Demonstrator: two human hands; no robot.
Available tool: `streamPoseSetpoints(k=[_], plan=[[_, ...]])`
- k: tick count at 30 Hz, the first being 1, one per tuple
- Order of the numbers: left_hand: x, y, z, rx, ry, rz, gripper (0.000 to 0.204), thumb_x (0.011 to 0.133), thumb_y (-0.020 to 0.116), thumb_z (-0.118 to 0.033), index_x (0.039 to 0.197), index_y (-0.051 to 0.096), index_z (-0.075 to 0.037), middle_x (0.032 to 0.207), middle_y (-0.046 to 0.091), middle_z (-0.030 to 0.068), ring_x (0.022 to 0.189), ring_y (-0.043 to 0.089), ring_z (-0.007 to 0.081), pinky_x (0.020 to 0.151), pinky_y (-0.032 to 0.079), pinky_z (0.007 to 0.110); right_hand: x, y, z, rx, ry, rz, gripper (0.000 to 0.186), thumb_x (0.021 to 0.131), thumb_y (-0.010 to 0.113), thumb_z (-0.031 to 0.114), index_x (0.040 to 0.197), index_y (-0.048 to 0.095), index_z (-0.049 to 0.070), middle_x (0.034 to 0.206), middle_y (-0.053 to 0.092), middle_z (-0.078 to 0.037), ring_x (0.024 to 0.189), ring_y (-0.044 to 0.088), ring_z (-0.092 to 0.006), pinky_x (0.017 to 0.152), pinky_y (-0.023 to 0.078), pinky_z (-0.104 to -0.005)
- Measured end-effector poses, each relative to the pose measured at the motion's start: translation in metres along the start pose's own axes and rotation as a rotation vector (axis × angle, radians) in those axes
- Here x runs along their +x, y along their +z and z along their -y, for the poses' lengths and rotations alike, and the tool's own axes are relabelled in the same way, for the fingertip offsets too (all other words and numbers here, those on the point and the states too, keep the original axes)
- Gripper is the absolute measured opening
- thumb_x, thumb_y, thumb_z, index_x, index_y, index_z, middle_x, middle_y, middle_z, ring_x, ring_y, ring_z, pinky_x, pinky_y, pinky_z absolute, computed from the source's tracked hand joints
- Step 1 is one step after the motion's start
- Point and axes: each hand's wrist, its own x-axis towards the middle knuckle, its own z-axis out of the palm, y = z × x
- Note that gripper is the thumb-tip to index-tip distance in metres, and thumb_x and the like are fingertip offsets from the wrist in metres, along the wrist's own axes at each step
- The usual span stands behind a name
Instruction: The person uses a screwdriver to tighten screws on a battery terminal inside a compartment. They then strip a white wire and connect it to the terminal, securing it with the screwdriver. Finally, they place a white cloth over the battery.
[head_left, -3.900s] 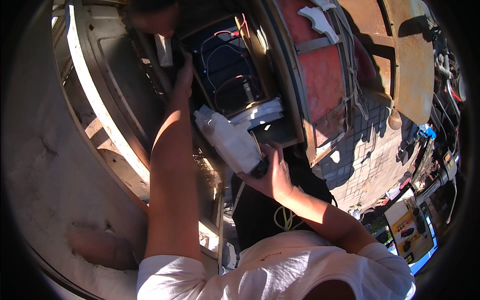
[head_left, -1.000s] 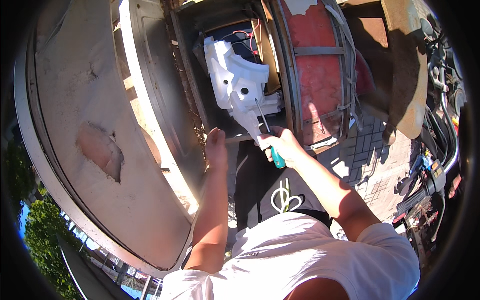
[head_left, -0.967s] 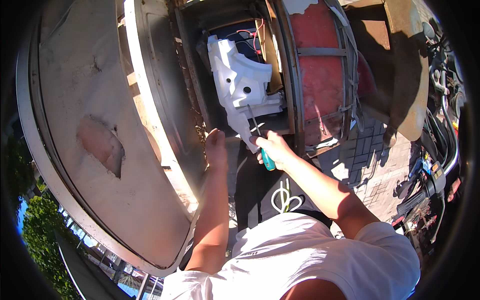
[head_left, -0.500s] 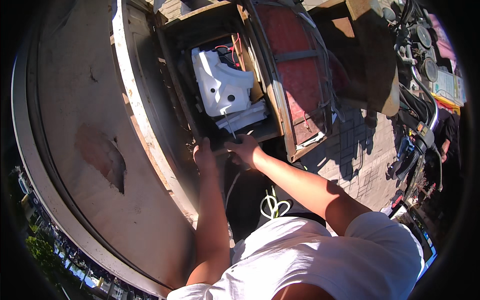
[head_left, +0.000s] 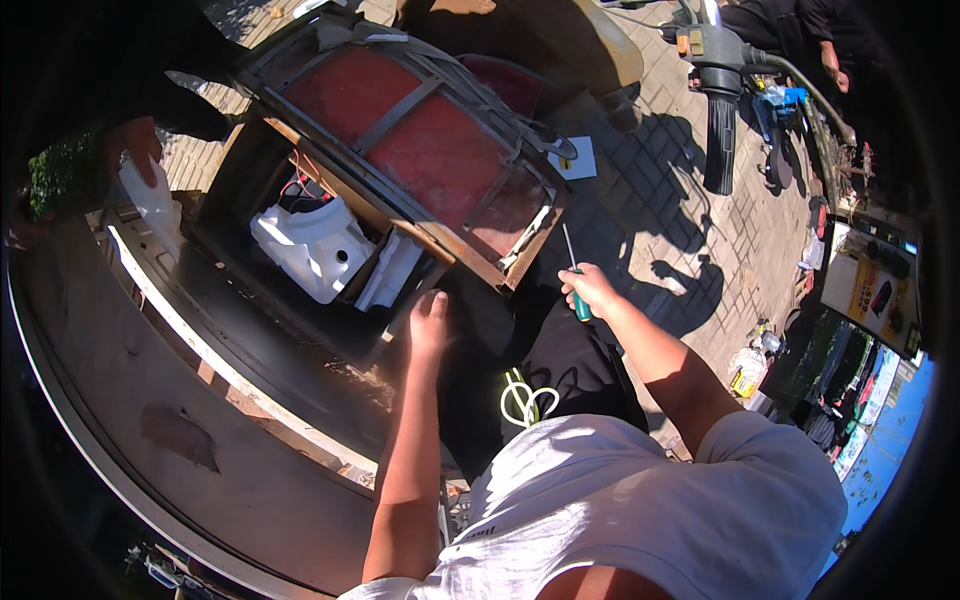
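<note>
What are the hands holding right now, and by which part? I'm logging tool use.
The right hand grips a screwdriver by its green handle, shaft pointing up. The left hand holds nothing; it rests by the dark compartment's edge.

Our left hand (head_left: 430,325) reaches fwd, arm straight, fingers loosely curled; right hand (head_left: 588,290) fisted, elbow bent.

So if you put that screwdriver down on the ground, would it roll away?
Probably a little. The screwdriver in the right hand has a thin straight metal shaft and a rounded green handle, so it looks stiff and apt to roll. The brick paving has grooves that would likely stop it. It seems light, since one hand grips it easily.
</note>
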Motion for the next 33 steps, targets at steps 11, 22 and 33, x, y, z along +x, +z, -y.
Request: streamPoseSetpoints(k=[11, 22, 33], plan=[[0.135, 0.148, -0.061, 1.520, 0.765, 0.034, 0.025, 0.084, 0.064, -0.028, 0.103, 0.070, -0.014, 0.116, 0.056, 0.0093, 0.105, 0.056, 0.0301, 0.086, 0.050, 0.046, -0.021, -0.134, -0.074, -0.001, -0.158, 0.050, 0.019, 0.091, 0.065, 0.020, 0.096, 0.059, 0.002, 0.072, 0.058, -0.004, 0.054, 0.056, -0.0117, 0.050, 0.047, -0.0275], [-0.026, 0.254, -0.038, 0.863, 0.367, 0.490, 0.033, 0.093, 0.057, -0.029, 0.110, 0.068, -0.002, 0.084, 0.069, 0.0163, 0.080, 0.068, 0.0272, 0.071, 0.050, 0.037, -0.019, -0.112, -0.068, 0.647, -0.266, 0.216, 0.026, 0.088, 0.070, 0.023, 0.094, 0.060, -0.001, 0.068, 0.059, -0.004, 0.046, 0.053, -0.0113, 0.043, 0.046, -0.0274], [-0.063, 0.288, -0.028, 0.824, 0.450, 0.811, 0.039, 0.094, 0.049, -0.012, 0.129, 0.053, 0.004, 0.097, 0.066, 0.0248, 0.089, 0.065, 0.0379, 0.078, 0.051, 0.042, -0.017, -0.098, -0.082, 0.780, -0.276, -0.022, 0.013, 0.094, 0.061, 0.017, 0.090, 0.058, 0.005, 0.070, 0.060, -0.004, 0.051, 0.054, -0.0123, 0.046, 0.045, -0.0262]])
